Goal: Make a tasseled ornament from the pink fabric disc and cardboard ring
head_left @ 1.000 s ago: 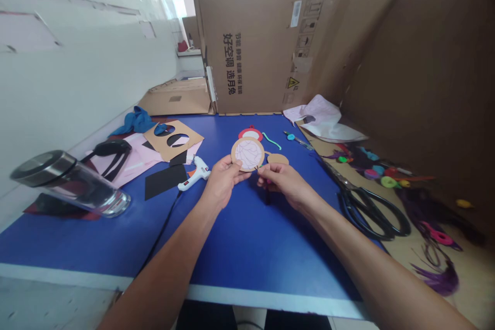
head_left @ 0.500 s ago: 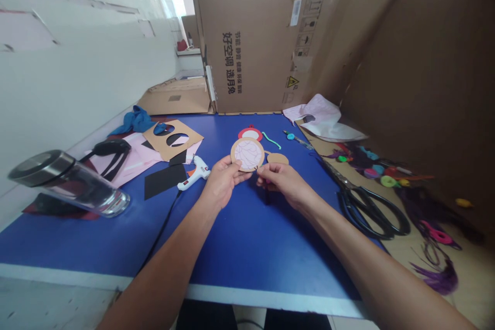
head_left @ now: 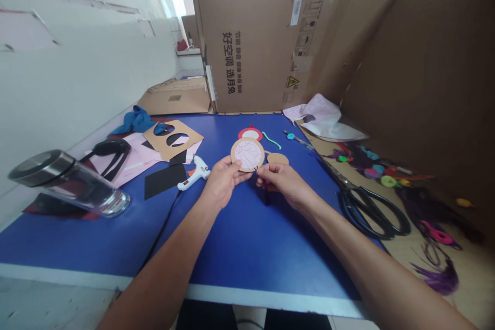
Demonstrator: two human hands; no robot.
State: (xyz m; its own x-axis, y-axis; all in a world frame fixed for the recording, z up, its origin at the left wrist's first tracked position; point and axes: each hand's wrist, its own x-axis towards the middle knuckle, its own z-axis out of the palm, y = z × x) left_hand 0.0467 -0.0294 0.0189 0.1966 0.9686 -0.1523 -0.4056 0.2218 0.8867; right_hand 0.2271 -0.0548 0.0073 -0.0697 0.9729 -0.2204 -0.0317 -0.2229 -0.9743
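Observation:
A round cardboard disc (head_left: 249, 155) with a pale, purple-lined centre is tilted up over the table. My left hand (head_left: 223, 179) grips its lower left edge, thumb on the front and fingers behind. At the lower right rim, my right hand (head_left: 280, 181) is closed in a pinch, with small dark ends showing by the fingertips. A dark purple strand (head_left: 266, 197) hangs under that hand, its upper part hidden by the fingers. Just behind lie a red ring (head_left: 251, 128) with a white centre, a smaller cardboard round (head_left: 277, 158) and a green strip (head_left: 271, 140).
To the left are a white glue gun (head_left: 195, 174), black paper (head_left: 165, 181), a cardboard sheet with round holes (head_left: 173, 152) and a glass bottle (head_left: 91, 196). Large scissors (head_left: 371, 211), a compass (head_left: 297, 139) and coloured tassels (head_left: 441, 273) lie right. A tall carton (head_left: 270, 20) stands behind.
Hardly anything differs. The fingers of my right hand shift very slightly at the rim, and the dark strand beneath moves a little; the disc and my left hand stay put.

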